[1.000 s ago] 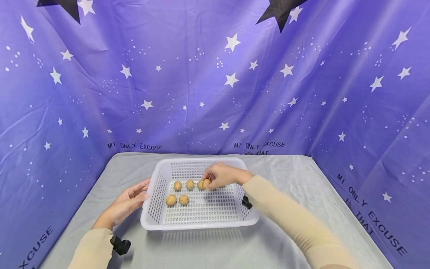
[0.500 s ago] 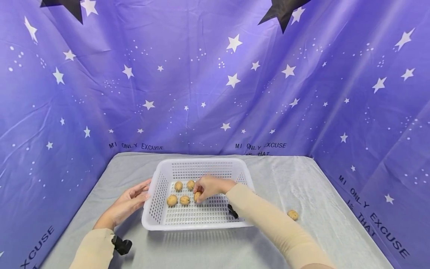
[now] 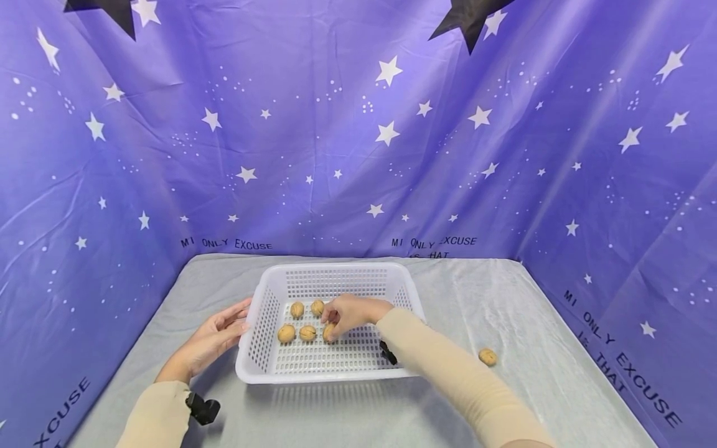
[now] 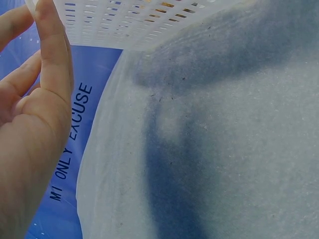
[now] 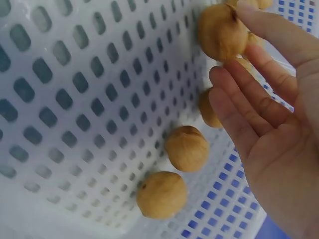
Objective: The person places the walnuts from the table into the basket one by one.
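In the head view my right hand (image 3: 353, 313) reaches into a white perforated plastic basket (image 3: 313, 376) and pinches a walnut (image 3: 328, 333) between thumb and fingers. That walnut (image 5: 223, 32) shows at the fingertips in the right wrist view, low over the basket floor. It lines up with two front-row walnuts, the far-left walnut (image 3: 286, 333) and the middle walnut (image 3: 307, 333). Behind them sit another walnut (image 3: 297, 309) and one more walnut (image 3: 317, 307); my hand hides part of that back row. My left hand (image 3: 210, 339) rests its nearly straight fingers against the basket's left rim.
A single walnut (image 3: 487, 356) lies on the grey cloth-covered table (image 3: 538, 311), right of the basket and beside my right sleeve. A purple star-print curtain (image 3: 336, 143) encloses the back and both sides.
My right hand has come from the back row leftward and nearer to me, bringing a walnut to the front row. The table walnut came into view beside the sleeve. My left hand stays put.
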